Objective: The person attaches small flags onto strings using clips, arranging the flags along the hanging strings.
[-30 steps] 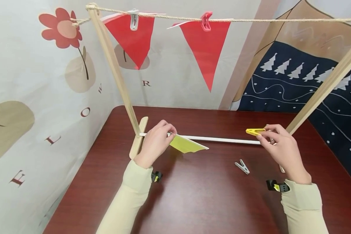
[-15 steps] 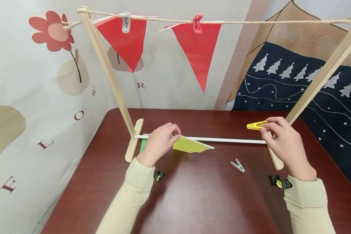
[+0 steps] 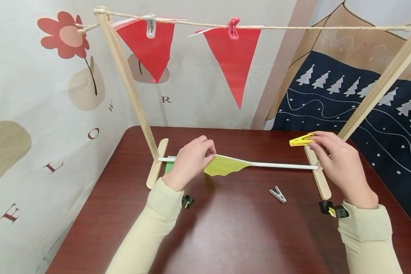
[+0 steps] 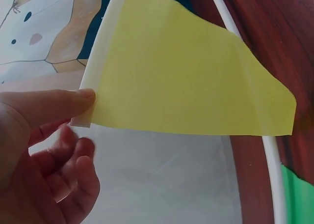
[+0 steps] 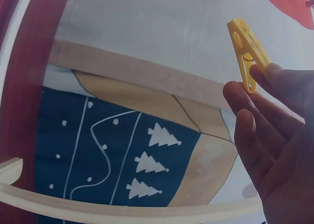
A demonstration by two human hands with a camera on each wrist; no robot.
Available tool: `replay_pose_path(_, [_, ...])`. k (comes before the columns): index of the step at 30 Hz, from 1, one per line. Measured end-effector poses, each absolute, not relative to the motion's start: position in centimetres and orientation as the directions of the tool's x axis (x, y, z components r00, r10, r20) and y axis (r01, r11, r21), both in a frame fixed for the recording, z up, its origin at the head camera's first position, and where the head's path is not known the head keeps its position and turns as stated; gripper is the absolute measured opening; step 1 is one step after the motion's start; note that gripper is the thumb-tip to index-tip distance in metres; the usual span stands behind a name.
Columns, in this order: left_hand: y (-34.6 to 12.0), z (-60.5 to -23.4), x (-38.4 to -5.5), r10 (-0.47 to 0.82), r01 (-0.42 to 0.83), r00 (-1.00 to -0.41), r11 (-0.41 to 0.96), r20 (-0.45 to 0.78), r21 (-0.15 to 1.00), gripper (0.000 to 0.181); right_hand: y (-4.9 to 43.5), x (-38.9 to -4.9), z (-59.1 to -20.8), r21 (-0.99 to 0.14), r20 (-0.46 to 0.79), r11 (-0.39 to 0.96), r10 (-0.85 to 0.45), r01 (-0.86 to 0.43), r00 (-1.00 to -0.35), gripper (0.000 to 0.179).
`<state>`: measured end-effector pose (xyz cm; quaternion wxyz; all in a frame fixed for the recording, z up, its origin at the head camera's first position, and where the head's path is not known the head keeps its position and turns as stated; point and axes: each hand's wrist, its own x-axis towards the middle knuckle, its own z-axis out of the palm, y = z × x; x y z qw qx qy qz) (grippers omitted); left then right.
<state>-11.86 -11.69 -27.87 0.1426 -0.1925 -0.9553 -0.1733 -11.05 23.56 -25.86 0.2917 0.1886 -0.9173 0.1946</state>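
Observation:
My left hand (image 3: 193,161) pinches a yellow paper flag (image 3: 226,166) by one end of its pale folded edge. In the left wrist view the flag (image 4: 196,71) spreads out from the thumb, its far side wavy. On the right, my right hand (image 3: 340,163) pinches a yellow clothespin (image 3: 301,140) between thumb and fingers, held above the table. The right wrist view shows the clothespin (image 5: 248,54) pointing away from the fingertips. Overhead, two red pennants (image 3: 233,61) hang from a rope (image 3: 294,27), one under a white clothespin (image 3: 151,26), the other under a red clothespin (image 3: 233,29).
A grey clothespin (image 3: 277,194) lies on the dark red table (image 3: 246,228). Wooden posts (image 3: 128,83) at both sides carry the rope, joined low down by a white rod (image 3: 281,165). Something green (image 3: 169,166) lies under the rod's left end.
Both hands have risen slightly, carrying the flag and the yellow clothespin upward. The flag's edge now overlaps the rod in the head view. The view has shifted a little.

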Motion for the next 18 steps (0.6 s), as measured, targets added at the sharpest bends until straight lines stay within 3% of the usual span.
replay_pose_path(18, [-10.9,-26.3,-11.8,0.294,0.435,-0.847,0.862,0.443,0.260,0.007,22.2,-11.8,-23.2,-0.261,0.633,0.824,-0.247,-0.503,-0.733,0.013])
